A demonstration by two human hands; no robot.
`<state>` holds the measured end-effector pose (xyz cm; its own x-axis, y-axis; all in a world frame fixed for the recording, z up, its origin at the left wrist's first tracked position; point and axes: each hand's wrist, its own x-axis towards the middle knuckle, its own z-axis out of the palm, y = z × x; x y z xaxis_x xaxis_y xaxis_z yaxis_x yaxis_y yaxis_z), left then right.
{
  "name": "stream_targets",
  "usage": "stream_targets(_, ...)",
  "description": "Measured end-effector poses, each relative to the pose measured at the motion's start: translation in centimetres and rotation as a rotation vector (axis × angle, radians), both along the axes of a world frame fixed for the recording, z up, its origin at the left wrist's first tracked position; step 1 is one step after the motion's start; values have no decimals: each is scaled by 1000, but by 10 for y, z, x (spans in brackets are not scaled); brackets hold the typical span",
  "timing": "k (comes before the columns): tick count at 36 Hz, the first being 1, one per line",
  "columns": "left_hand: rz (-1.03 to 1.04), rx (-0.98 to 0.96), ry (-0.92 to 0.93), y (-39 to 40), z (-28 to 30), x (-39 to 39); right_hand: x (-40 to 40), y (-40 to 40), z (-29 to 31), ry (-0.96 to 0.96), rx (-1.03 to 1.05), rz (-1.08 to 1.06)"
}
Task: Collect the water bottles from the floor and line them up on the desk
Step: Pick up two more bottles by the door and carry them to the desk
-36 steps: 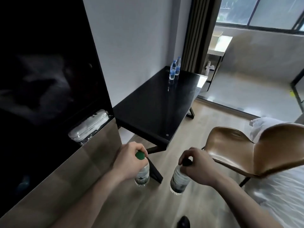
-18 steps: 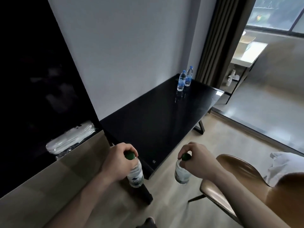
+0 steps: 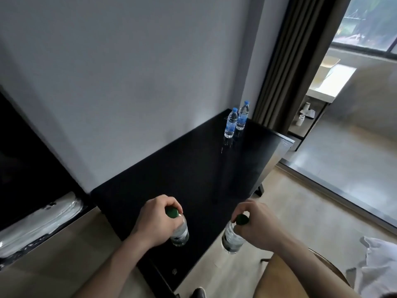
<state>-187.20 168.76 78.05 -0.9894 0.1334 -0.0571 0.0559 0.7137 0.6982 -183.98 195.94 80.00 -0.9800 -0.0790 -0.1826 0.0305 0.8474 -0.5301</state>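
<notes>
My left hand [image 3: 153,222] grips a clear green-capped water bottle [image 3: 180,232] by its neck, held over the near end of the black desk [image 3: 193,179]. My right hand [image 3: 255,226] grips a second green-capped bottle [image 3: 231,238] the same way, hanging just past the desk's front edge above the floor. Two blue-capped bottles, one [image 3: 231,123] in front and one [image 3: 242,116] behind it, stand upright side by side at the desk's far end near the wall.
A brown chair [image 3: 300,274] sits at the lower right with white bedding [image 3: 378,265] beyond it. A dark cabinet with a wrapped white bundle [image 3: 38,220] stands on the left. A dark curtain [image 3: 290,61] hangs past the desk's far end.
Both hands have lifted their bottles from near the floor up to desk height. The view has risen and come closer to the desk.
</notes>
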Motion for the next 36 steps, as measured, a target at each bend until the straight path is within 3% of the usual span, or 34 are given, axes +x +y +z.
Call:
stream_targets(18,131,-13,-44,60,-18,-131,-180,62,-23,-73,-12,68)
stream_targets(36,502,-41,-113,182,-39,-243,-377,158,-48,-164,-41,467)
